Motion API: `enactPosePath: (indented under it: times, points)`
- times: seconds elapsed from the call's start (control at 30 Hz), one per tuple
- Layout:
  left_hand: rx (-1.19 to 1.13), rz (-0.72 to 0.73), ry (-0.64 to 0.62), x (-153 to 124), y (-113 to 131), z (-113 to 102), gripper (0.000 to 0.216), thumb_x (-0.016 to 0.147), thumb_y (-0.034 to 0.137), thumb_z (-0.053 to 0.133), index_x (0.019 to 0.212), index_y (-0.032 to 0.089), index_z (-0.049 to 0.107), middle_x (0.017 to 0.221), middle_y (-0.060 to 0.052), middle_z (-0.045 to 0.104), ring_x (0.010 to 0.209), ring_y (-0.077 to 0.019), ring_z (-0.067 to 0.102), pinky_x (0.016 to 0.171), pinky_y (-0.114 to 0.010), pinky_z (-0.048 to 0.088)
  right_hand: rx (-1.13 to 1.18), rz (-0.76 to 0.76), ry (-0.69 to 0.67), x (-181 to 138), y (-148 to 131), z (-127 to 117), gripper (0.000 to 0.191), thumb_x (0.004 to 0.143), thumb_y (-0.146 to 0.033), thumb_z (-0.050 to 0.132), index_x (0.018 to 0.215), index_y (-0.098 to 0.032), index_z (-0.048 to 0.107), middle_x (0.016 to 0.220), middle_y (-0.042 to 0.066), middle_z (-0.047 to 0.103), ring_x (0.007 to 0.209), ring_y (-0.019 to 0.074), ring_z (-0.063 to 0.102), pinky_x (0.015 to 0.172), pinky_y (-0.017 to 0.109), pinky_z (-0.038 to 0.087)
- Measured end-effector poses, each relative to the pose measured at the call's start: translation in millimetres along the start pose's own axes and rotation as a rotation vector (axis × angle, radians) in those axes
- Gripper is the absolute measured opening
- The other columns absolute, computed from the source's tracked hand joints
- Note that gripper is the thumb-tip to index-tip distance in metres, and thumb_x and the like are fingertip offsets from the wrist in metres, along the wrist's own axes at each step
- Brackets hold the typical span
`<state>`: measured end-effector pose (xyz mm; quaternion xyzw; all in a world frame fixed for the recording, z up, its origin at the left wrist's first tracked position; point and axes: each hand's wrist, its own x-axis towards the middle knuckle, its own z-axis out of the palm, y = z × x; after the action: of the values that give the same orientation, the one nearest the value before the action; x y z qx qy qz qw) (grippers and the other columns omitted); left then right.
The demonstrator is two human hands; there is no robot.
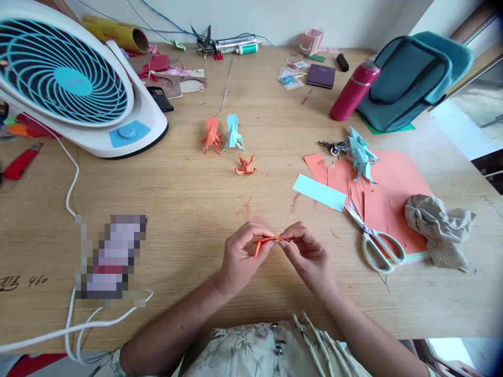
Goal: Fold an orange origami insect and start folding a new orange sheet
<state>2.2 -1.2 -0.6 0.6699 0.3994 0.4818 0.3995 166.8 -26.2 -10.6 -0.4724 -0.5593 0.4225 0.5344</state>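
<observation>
Between my two hands is a small piece of folded orange paper (258, 247), held just above the near part of the table. The fingers and thumb of my left hand (244, 250) pinch its left part, where a narrow point hangs down. My right hand (308, 256) grips the thin right end between thumb and fingertips. Beyond the hands stand an orange folded paper figure (212, 135) and a light blue one (233, 133). A smaller orange folded piece (245, 165) with upturned tips lies nearer. My fingers hide much of the held paper.
To the right lie a light blue strip (319, 192), orange sheets (404, 175), scissors (379, 246), blue paper figures (360, 154) and a grey cloth (440, 228). A pink bottle (356, 90) and teal bag (408, 78) stand behind. At left are a fan (74, 78), a blurred phone-like object (113, 256) and white cables.
</observation>
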Motion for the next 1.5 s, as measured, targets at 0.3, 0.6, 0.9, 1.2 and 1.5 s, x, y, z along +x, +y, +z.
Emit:
enactPosePath:
  times: [0.3,0.6,0.9,1.2,1.5]
  points:
    - [-0.002,0.037,-0.018,-3.1,-4.0,-0.1,0.013,0.084,0.008,0.07,0.092,0.019,0.068,0.086,-0.001,0.07,0.08,-0.0121,0.067,0.075,-0.023,0.052,0.012,-0.036,-0.007,-0.9,-2.2,-1.1,0.009,0.09,-0.016,0.068,0.087,-0.024,0.068,0.081,0.001,0.062,0.077,0.0159,0.057,0.071,0.031,0.046]
    - [-0.001,0.025,-0.012,-2.3,-1.3,0.6,0.012,0.085,0.009,0.07,0.09,0.02,0.068,0.084,-0.001,0.069,0.077,-0.0111,0.066,0.072,-0.021,0.051,-0.037,-0.025,-0.016,-1.7,0.3,-1.7,0.006,0.091,-0.019,0.067,0.089,-0.024,0.067,0.084,0.002,0.062,0.079,0.0172,0.058,0.073,0.033,0.047]
    - [0.004,-0.015,0.018,-0.7,3.4,-0.6,0.005,0.086,0.015,0.069,0.089,0.019,0.069,0.084,-0.002,0.072,0.076,-0.0126,0.068,0.07,-0.022,0.053,-0.021,0.004,-0.03,-2.4,-1.5,-0.5,0.005,0.09,-0.02,0.068,0.091,-0.025,0.068,0.086,0.002,0.063,0.081,0.0172,0.059,0.075,0.033,0.048]
    - [-0.002,-0.094,0.023,-3.7,1.2,1.3,0.004,0.087,0.02,0.069,0.091,0.019,0.068,0.086,-0.004,0.074,0.078,-0.0152,0.07,0.074,-0.025,0.055,-0.026,0.003,-0.037,-2.5,-2.1,-1.1,0.005,0.089,-0.021,0.069,0.091,-0.025,0.068,0.086,0.002,0.063,0.081,0.018,0.058,0.075,0.034,0.048]
    - [0.009,-0.066,0.046,-3.4,2.3,1.8,0.008,0.086,0.018,0.07,0.092,0.019,0.065,0.084,-0.001,0.073,0.075,-0.0119,0.069,0.072,-0.021,0.054,-0.019,-0.004,-0.038,-2.3,-2.6,-0.4,0.006,0.089,-0.02,0.069,0.091,-0.025,0.068,0.085,0.002,0.062,0.081,0.0171,0.057,0.075,0.033,0.047]
